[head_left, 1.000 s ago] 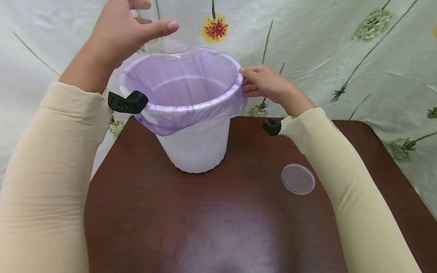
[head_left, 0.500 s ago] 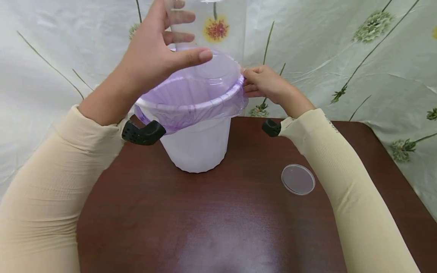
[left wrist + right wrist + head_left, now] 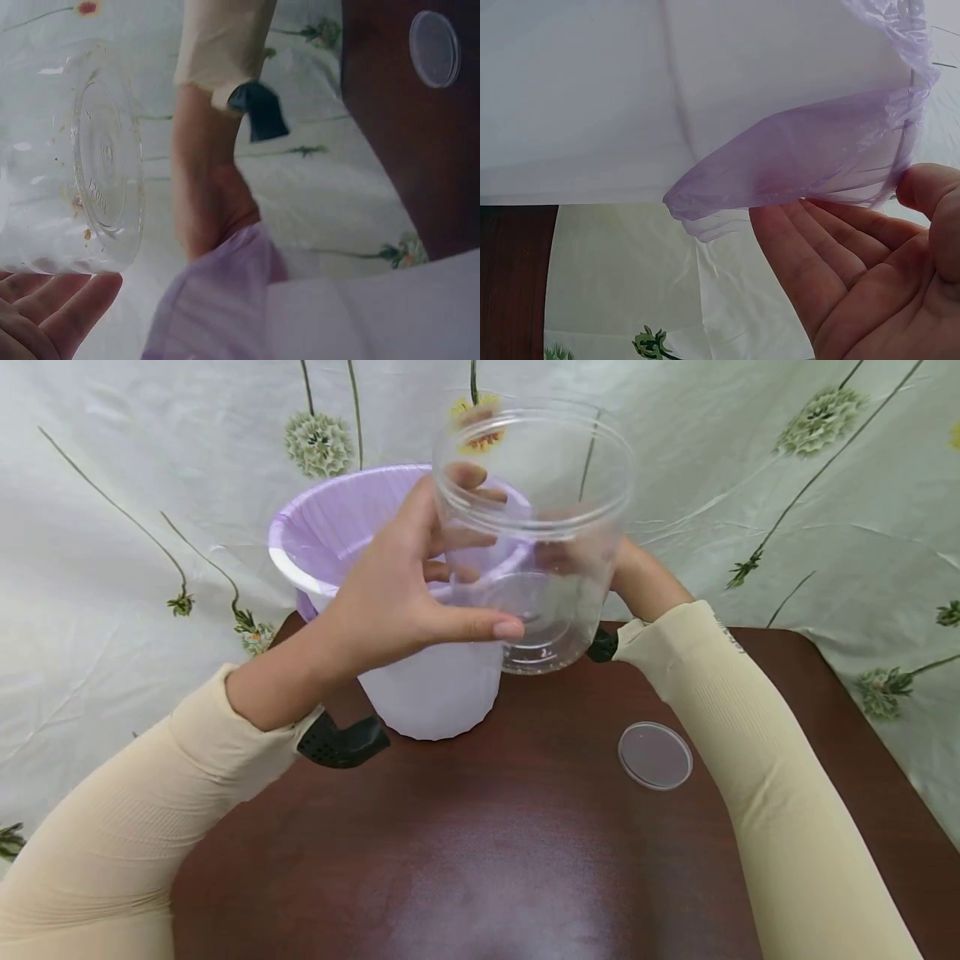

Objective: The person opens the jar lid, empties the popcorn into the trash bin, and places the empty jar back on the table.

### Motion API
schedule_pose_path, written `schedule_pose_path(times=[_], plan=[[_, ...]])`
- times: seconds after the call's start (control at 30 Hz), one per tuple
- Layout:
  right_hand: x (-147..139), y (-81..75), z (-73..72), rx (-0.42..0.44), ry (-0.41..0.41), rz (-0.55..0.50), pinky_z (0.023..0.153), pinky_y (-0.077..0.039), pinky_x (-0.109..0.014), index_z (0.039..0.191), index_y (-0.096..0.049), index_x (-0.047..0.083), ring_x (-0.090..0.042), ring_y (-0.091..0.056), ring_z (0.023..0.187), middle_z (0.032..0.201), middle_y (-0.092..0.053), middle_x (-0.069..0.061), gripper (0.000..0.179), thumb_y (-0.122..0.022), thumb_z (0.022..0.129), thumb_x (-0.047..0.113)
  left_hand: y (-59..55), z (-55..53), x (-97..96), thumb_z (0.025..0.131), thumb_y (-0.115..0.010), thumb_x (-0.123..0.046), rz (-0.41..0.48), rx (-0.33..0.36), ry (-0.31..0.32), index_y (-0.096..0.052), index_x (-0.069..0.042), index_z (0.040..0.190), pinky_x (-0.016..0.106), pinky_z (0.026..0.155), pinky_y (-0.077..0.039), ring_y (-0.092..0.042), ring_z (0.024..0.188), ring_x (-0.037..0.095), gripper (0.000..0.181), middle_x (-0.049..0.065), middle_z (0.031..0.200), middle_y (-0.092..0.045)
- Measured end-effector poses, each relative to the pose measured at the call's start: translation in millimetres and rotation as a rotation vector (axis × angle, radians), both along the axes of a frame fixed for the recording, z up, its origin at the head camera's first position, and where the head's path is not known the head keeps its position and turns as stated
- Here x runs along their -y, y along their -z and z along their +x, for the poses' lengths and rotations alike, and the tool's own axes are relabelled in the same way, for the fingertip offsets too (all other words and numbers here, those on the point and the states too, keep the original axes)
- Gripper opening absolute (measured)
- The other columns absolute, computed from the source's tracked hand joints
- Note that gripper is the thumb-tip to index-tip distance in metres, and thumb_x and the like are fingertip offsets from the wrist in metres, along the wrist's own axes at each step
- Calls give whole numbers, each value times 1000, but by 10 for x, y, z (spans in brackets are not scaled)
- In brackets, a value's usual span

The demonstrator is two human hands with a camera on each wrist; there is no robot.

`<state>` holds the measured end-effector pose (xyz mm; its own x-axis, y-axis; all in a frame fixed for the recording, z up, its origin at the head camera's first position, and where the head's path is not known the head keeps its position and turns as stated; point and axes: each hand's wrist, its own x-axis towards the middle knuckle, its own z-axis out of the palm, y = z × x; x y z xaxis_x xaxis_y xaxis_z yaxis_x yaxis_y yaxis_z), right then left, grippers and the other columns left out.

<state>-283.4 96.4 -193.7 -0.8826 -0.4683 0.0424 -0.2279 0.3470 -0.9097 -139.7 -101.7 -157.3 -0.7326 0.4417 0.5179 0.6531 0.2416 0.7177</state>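
My left hand holds a clear plastic jar from its left side, thumb in front and fingers behind. The jar is tilted slightly, its round mouth up and without a lid, in front of the right side of a white trash bin. Small yellowish specks cling near its base in the left wrist view. A purple trash bag lines the bin and folds over its rim. My right hand grips the rim at the right, thumb on top and fingers against the hanging bag; in the head view the jar overlaps it.
A round clear lid lies on the dark brown table, right of the bin and close to my right forearm. A pale floral cloth hangs behind the table.
My left hand has come down and to the right, bringing the jar from above the bin's mouth to in front of its right side. My right hand has stayed at the rim.
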Motion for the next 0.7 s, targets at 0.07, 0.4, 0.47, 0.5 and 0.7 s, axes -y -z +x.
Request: schedule_pose_path(times=[0.07,0.4,0.47,0.5,0.7], plan=[[-6,19,-29,50,-15,-39,76,-47,-26,107,-56,-5,-15,-57,79,89,-60,-8,29,-43,95,19,109,9,-7,61,-83,-13,3,1,28,-28,-8,130,40,86,-44,-49,111,16,89,1,129,-44],[0,29,-49,151,43,-61,79,-47,-27,98,-59,-1,-16,-59,83,88,-60,-5,33,-42,96,28,609,145,-23,56,-86,-21,-62,22,125,-24,-4,136,32,88,-43,-47,115,13,103,5,135,-40],[9,25,-40,133,47,-37,80,-47,-28,101,-59,-2,-16,-60,86,91,-60,-7,37,-40,96,30,696,166,-26,54,-87,-19,-74,32,127,-24,-4,137,32,89,-42,-45,116,13,105,3,135,-39],[14,28,-43,127,43,-30,81,-46,-29,105,-58,-2,-16,-60,88,94,-60,-8,39,-39,96,30,739,170,-27,53,-88,-18,-77,38,129,-24,-5,137,32,90,-41,-45,116,13,106,2,135,-39],[31,47,-64,160,37,-65,87,-44,-34,123,-47,-6,-21,-58,99,107,-56,-15,44,-36,97,28,1024,156,-38,53,-88,-23,-82,95,141,-24,-9,138,32,92,-39,-42,119,13,107,-1,136,-37]])
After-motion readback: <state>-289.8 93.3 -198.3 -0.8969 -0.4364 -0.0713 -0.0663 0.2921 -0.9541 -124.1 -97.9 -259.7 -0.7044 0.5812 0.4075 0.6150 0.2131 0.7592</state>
